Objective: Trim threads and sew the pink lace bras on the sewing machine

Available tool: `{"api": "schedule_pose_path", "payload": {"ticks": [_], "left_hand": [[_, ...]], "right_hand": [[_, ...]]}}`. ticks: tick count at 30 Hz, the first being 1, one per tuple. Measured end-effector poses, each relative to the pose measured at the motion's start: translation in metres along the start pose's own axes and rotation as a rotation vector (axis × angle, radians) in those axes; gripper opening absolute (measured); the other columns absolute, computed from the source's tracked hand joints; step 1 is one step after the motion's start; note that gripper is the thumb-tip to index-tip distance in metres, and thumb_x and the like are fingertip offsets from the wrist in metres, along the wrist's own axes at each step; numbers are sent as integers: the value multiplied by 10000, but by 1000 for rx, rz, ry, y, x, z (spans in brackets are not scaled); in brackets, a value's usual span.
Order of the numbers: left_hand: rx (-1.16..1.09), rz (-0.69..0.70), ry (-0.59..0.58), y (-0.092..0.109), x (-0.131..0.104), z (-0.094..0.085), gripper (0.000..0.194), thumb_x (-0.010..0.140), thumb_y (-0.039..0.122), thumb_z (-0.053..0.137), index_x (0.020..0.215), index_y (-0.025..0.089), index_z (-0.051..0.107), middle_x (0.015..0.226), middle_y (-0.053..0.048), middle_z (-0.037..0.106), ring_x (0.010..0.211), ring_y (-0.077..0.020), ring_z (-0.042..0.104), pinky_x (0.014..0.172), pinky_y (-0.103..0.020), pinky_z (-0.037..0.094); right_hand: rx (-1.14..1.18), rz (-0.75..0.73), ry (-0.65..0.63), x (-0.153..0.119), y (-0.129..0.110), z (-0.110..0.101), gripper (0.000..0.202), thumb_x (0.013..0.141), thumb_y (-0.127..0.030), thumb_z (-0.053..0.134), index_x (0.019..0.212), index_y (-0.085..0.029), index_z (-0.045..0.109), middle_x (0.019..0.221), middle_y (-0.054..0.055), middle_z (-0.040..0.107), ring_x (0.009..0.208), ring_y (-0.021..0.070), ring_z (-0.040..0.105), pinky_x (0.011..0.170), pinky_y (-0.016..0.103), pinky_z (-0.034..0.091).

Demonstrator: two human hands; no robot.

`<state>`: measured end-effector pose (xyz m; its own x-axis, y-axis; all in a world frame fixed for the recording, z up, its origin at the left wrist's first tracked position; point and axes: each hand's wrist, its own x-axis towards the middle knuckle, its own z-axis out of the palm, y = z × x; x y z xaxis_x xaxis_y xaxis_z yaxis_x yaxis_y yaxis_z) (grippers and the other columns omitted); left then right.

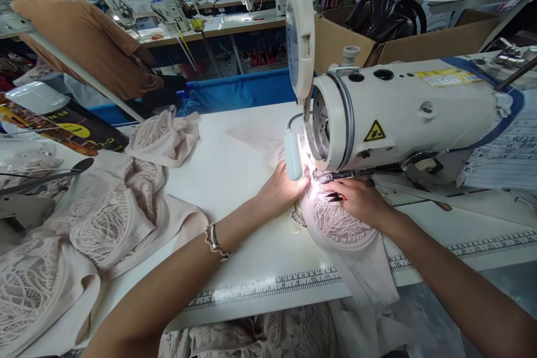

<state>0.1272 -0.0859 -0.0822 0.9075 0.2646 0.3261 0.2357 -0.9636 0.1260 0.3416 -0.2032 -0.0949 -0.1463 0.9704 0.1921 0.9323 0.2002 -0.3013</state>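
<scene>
A white sewing machine [390,112] reaches in from the right, its lamp [293,155] lighting the needle area. Under it lies a pale pink lace garment piece [344,224], its tail hanging over the table's front edge. My left hand [282,189] is closed at the left of the needle area, fingertips pinching the fabric's edge beside the lamp. My right hand [356,198] rests on the lace cup just right of the needle area. Dark pointed blades, apparently small snips [334,197], stick out from beneath its curled fingers.
Pale lace pieces [100,224] are heaped on the left of the white table [235,179], by a black spray can [84,123]. A printed ruler [293,282] runs along the front edge. A person [92,50] is at the upper left; a cardboard box [436,39] stands behind the machine.
</scene>
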Motion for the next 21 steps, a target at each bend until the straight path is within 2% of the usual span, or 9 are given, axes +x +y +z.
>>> {"api": "schedule_pose_path", "payload": {"ticks": [3, 5, 8, 9, 11, 14, 17, 19, 21], "left_hand": [[118, -11, -28, 22, -9, -4, 294, 1007, 85, 333, 1104, 105, 609, 1135, -172, 662, 1028, -263, 614, 839, -408, 497], [157, -7, -57, 39, -14, -3, 254, 1034, 215, 410, 1085, 81, 619, 1136, -187, 672, 1047, -282, 626, 855, -412, 506], [227, -45, -60, 59, -18, 5, 477, 1007, 452, 481, 1156, 17, 607, 1237, -243, 644, 1194, -371, 586, 1000, -497, 479], [247, -65, -53, 64, -19, 9, 498, 1009, 437, 469, 1203, -7, 586, 1276, -258, 627, 1237, -384, 570, 1040, -511, 462], [265, -96, -46, 71, -19, 16, 415, 1018, 273, 418, 1274, -30, 541, 1313, -261, 615, 1279, -360, 567, 1088, -497, 450], [296, -114, -42, 76, -18, 24, 374, 978, 77, 358, 1284, -36, 540, 1319, -247, 625, 1274, -320, 596, 1114, -445, 459], [347, -81, -36, 76, -18, 26, 391, 972, 56, 364, 1297, -76, 537, 1334, -266, 618, 1281, -332, 597, 1141, -443, 446], [368, -47, -36, 74, -19, 25, 407, 971, 44, 359, 1314, -101, 523, 1340, -280, 612, 1287, -332, 596, 1154, -443, 438], [381, -29, -28, 72, -19, 24, 418, 970, 35, 346, 1321, -109, 521, 1349, -283, 607, 1287, -332, 598, 1145, -434, 450]], "right_hand": [[-26, 56, 9, -1, -1, -1, 367, 818, -93, 544, 1093, -271, 710, 1066, 19, 753, 924, 200, 698, 644, 236, 518], [-51, 99, 18, 0, -2, -1, 296, 793, -119, 565, 1007, -272, 701, 987, 7, 754, 855, 201, 691, 603, 239, 493], [-94, 151, 35, 2, 0, 1, 159, 762, -145, 574, 834, -258, 660, 788, 2, 720, 697, 203, 650, 536, 255, 441], [-109, 163, 39, 3, 1, 2, 122, 758, -156, 576, 785, -255, 642, 725, 2, 697, 651, 205, 630, 524, 264, 428], [-133, 174, 48, 3, 2, 3, 94, 761, -172, 579, 734, -250, 623, 672, 13, 675, 628, 214, 616, 528, 278, 427], [-132, 144, 58, 1, 3, -1, 215, 776, -139, 549, 896, -251, 689, 817, 32, 735, 740, 224, 666, 593, 284, 481], [-94, -23, 36, -2, 1, -8, 493, 791, -49, 460, 1160, -271, 698, 928, 21, 748, 826, 197, 690, 726, 288, 537], [-101, -128, 16, -3, 1, -10, 580, 795, -11, 415, 1221, -283, 700, 933, 26, 736, 856, 196, 690, 799, 305, 546], [-124, -141, 13, -4, 1, -9, 619, 784, 8, 405, 1229, -293, 712, 932, 34, 724, 876, 205, 684, 806, 312, 551]]}}
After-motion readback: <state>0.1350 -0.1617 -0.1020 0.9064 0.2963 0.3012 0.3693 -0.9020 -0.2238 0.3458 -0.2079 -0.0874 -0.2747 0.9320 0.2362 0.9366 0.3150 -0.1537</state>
